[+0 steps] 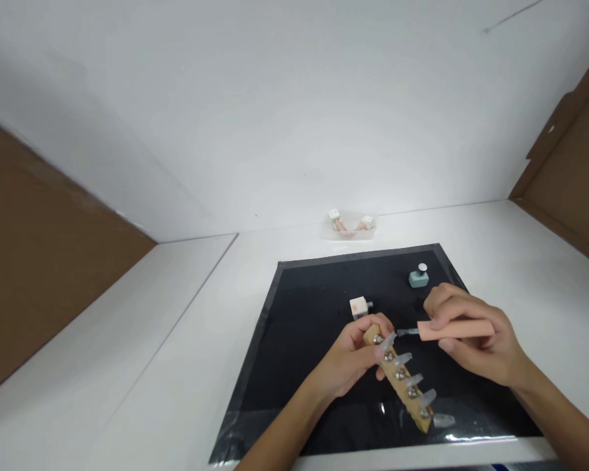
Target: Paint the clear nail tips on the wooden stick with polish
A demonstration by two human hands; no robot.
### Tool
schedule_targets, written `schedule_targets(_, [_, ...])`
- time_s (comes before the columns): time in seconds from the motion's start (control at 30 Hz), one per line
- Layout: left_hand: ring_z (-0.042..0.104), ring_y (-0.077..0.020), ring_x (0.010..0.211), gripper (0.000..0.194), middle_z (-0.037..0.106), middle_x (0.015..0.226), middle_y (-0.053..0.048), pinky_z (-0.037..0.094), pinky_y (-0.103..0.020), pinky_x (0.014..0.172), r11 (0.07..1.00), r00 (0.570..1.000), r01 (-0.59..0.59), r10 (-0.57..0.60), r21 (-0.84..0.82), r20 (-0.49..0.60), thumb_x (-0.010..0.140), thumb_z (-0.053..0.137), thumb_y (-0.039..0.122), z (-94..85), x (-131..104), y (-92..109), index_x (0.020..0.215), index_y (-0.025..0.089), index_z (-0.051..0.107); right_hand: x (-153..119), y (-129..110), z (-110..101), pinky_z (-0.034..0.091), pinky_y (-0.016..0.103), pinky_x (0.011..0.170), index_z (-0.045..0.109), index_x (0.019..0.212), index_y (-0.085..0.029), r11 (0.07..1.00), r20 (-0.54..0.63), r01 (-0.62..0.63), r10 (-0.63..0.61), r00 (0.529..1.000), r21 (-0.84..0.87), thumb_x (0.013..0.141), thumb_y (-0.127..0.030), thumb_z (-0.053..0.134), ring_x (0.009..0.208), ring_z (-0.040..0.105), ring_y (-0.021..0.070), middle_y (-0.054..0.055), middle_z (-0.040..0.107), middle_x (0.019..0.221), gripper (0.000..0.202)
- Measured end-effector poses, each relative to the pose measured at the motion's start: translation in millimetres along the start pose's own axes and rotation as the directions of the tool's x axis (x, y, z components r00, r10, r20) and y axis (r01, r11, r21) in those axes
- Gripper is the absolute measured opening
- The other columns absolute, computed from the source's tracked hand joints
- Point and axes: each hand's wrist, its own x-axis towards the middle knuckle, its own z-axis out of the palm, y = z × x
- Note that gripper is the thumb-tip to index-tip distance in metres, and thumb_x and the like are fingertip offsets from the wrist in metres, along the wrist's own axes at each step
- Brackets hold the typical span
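My left hand (356, 356) is closed around the upper end of a wooden nail tip stand (403, 389), which is held slanted above the black mat. Several clear false nail tips (414, 380) stick out from it on round metal mounts. In my right hand (481, 330) is a nail polish brush (454, 330) with a long, flat-sided pink handle, gripped between thumb and fingers. Its bristle end points left, close beside the topmost nail tip; whether they touch I cannot tell. Just beyond my left hand a small white bottle (358, 307) lies with its dark neck pointing right.
A black mat (294, 386) covers part of the white table. A teal base (419, 279) with a round pale top stands at its back right. Behind the mat sits a clear tray (351, 234) with two white-and-pink bottles. Brown cardboard panels (39, 248) flank both sides.
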Motion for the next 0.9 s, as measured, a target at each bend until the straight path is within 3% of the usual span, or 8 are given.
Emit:
schedule_targets(0.23, [0.044,-0.0036,0.051,0.034,0.046,0.072,0.002,0.037,-0.013,0.038,1.0,1.0,0.007,-0.007,0.006,0.006,0.058,0.079,0.035,1.0,0,1,0.07,0.013,0.056,0,-1,7,0.044,0.028,0.057,0.061,0.09,-0.022,0.995,0.094,-0.011,0.001,0.996,0.101,0.079,-0.008,0.057,0.067,0.051,0.0156,0.002,0.055,0.072,0.018])
schedule_targets(0.6, [0.043,-0.0039,0.05,0.034,0.046,0.068,0.003,0.035,-0.014,0.039,0.999,1.0,0.028,-0.028,0.018,0.005,0.059,0.079,0.037,-0.6,1,1,0.07,0.013,0.057,6,-3,6,0.044,0.028,0.055,0.06,0.092,-0.021,0.993,0.084,0.072,-0.064,0.994,-0.091,0.075,0.0,0.052,0.065,0.051,0.0154,0.002,0.059,0.07,0.028])
schedule_targets(0.73, [0.042,-0.0032,0.046,0.036,0.047,0.061,0.004,0.033,-0.013,0.037,0.996,0.996,0.085,-0.085,0.009,-0.016,0.058,0.078,0.04,1.1,0,3,0.071,0.013,0.059,1,7,0,0.044,0.033,0.06,0.065,0.095,-0.024,0.991,-0.05,0.103,-0.107,0.993,-0.08,0.082,-0.006,0.053,0.067,0.051,0.0172,0.003,0.061,0.074,0.025])
schedule_targets(0.83, [0.043,-0.003,0.044,0.035,0.049,0.06,0.003,0.032,-0.013,0.036,0.992,0.991,0.123,-0.124,-0.017,-0.04,0.059,0.078,0.04,2.5,-1,2,0.073,0.012,0.062,-5,17,-4,0.043,0.035,0.067,0.068,0.096,-0.03,0.996,-0.304,0.08,-0.064,0.951,0.039,0.088,-0.018,0.054,0.076,0.052,0.019,0.003,0.06,0.082,0.02])
schedule_targets(0.9, [0.045,-0.0034,0.043,0.035,0.05,0.061,0.003,0.033,-0.014,0.036,0.988,0.987,0.151,-0.153,-0.033,-0.052,0.059,0.078,0.039,3.2,-2,1,0.078,0.012,0.065,-7,19,-3,0.044,0.036,0.068,0.066,0.101,-0.031,0.996,-0.336,0.049,-0.021,0.942,0.073,0.089,-0.024,0.053,0.079,0.054,0.0202,0.004,0.06,0.084,0.018])
